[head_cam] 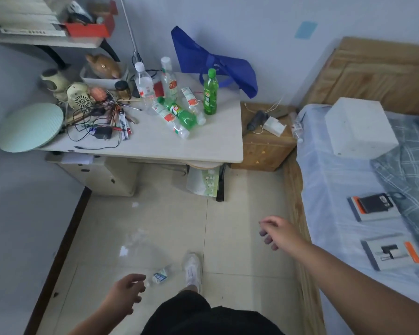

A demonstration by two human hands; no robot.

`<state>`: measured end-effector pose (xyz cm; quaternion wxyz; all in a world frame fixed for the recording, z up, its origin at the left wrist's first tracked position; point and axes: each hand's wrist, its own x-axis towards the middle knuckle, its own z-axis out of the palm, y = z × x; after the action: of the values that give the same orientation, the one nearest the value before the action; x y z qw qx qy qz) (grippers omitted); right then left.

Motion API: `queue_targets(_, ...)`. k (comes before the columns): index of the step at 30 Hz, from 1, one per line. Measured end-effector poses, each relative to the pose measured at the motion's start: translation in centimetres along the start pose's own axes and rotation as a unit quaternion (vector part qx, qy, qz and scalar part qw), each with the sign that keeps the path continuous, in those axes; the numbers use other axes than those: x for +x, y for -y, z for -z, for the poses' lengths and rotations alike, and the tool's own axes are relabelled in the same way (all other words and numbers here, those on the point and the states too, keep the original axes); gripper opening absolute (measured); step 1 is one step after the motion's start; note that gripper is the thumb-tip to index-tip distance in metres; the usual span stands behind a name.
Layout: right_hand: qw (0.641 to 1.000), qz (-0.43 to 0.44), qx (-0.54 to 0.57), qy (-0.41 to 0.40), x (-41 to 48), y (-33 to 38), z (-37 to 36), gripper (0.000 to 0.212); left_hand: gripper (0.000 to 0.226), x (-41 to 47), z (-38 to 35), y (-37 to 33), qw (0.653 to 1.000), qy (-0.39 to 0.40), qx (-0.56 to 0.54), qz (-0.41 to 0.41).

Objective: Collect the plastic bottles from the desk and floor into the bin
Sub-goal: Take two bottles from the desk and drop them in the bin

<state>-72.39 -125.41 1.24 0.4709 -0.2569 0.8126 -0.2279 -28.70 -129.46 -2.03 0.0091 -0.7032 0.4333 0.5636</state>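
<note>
Several plastic bottles crowd the white desk (pixel 155 141): an upright green bottle (pixel 210 93), two upright clear bottles (pixel 144 82) (pixel 169 78), and a green bottle lying down (pixel 183 114) among clear ones on their sides (pixel 169 120). A crumpled clear bottle with a blue-white label (pixel 160 276) lies on the tiled floor, just right of my left hand (pixel 127 290), which is open and empty. My right hand (pixel 277 232) hangs open over the floor beside the bed. Another clear bottle (pixel 296 128) lies between nightstand and bed. No bin is recognisable.
A blue bag (pixel 213 61) leans on the wall behind the desk. Cables, tools and a round green board (pixel 29 126) clutter the desk's left. A wooden nightstand (pixel 264 146) and a bed (pixel 348 189) with boxes stand to the right. My white shoe (pixel 191 269) is on the floor.
</note>
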Motion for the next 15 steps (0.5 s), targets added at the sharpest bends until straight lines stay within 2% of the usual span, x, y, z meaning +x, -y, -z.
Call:
queue_targets(8, 0.995, -0.069, -0.058, 0.052, 3.4, 2.1, 0.1, 0.012, 0.020, 8.3, 5.4, -17.0, 0.994, -0.005, 0.058, -0.088)
queue_targets(12, 0.990, -0.107, -0.077, 0.055, 5.8, 2.3, 1.5, 0.018, 0.018, 11.7, 6.4, -24.1, 0.992, -0.026, 0.038, -0.120)
queue_targets(15, 0.985, -0.115, -0.104, 0.072, 9.6, 4.3, 3.2, 0.020, 0.019, 14.1, 6.5, -27.4, 0.993, -0.038, 0.018, -0.111)
